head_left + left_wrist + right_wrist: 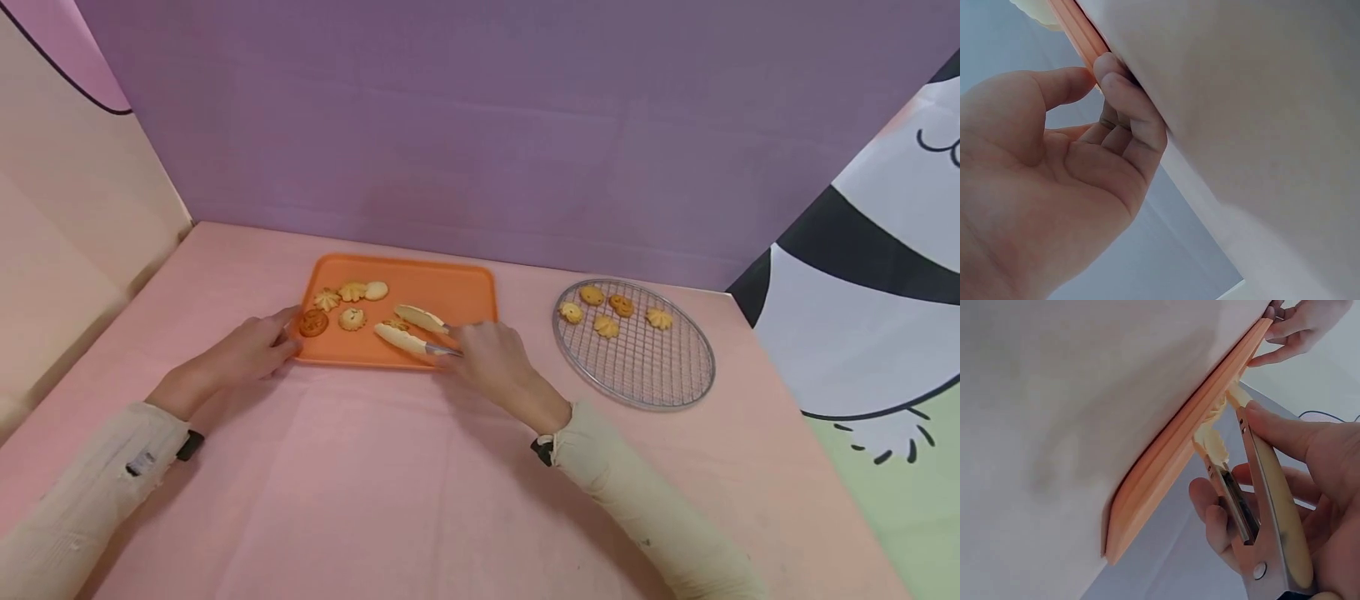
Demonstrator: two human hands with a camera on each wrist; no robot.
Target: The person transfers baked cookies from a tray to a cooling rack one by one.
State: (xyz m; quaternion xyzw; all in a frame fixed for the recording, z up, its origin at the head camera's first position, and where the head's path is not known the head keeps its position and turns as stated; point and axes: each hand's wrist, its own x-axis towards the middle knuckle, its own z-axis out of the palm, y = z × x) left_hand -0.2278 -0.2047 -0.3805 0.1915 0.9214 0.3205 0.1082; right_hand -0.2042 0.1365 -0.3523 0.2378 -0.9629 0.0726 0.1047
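My right hand (491, 358) grips a pair of tongs (1272, 506) with cream-coloured tips and metal arms. In the head view the tong tips lie spread over the orange tray (457, 287), one on each side of a cookie (396, 324) that they partly hide. At the tray's near left corner, my left hand (258, 346) pinches the rim, thumb on one side and curled fingers on the other, as the left wrist view shows. Towards the tray's left side lie several more cookies, among them a dark round one (313, 322) and a pale oval one (376, 290).
To the right of the tray, a round wire cooling rack (645, 367) carries several cookies, including a star-shaped one (659, 318), grouped towards its far side. A purple wall (480, 142) rises behind the pink tabletop (360, 492).
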